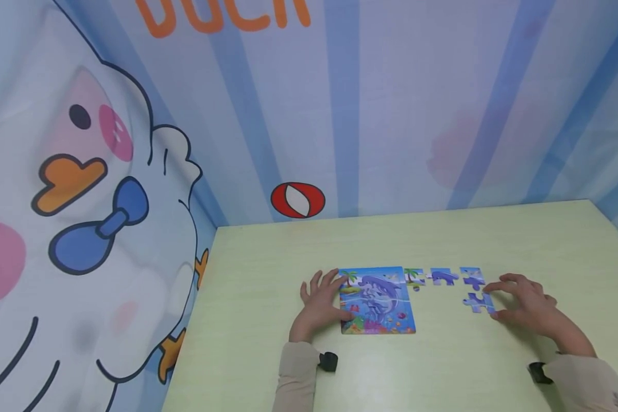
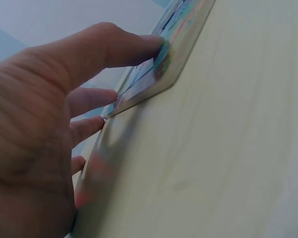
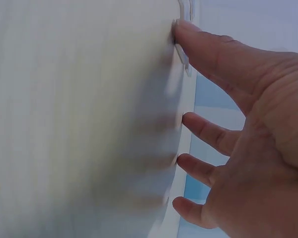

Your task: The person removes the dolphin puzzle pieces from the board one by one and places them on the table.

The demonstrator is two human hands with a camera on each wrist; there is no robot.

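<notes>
A square dolphin picture board (image 1: 378, 300) lies flat on the table. My left hand (image 1: 317, 303) is spread along its left edge, thumb (image 2: 144, 47) pressing on the picture and a fingertip at the upper left corner. On the right, my right hand (image 1: 530, 306) pinches a purple-and-blue puzzle piece (image 1: 476, 302) by its right side, between thumb (image 3: 188, 32) and index finger. Just above that piece sits another puzzle piece (image 1: 472, 277) with a purple knob. The palm and other fingers of the right hand hang near the tabletop.
Along the board's upper right run a palm-tree piece (image 1: 414, 277) and a dolphin piece (image 1: 443, 276). The pale table (image 1: 268, 252) meets a striped cloth backdrop (image 1: 391, 114) at its far edge. A duck-printed cloth (image 1: 82, 229) stands at the left.
</notes>
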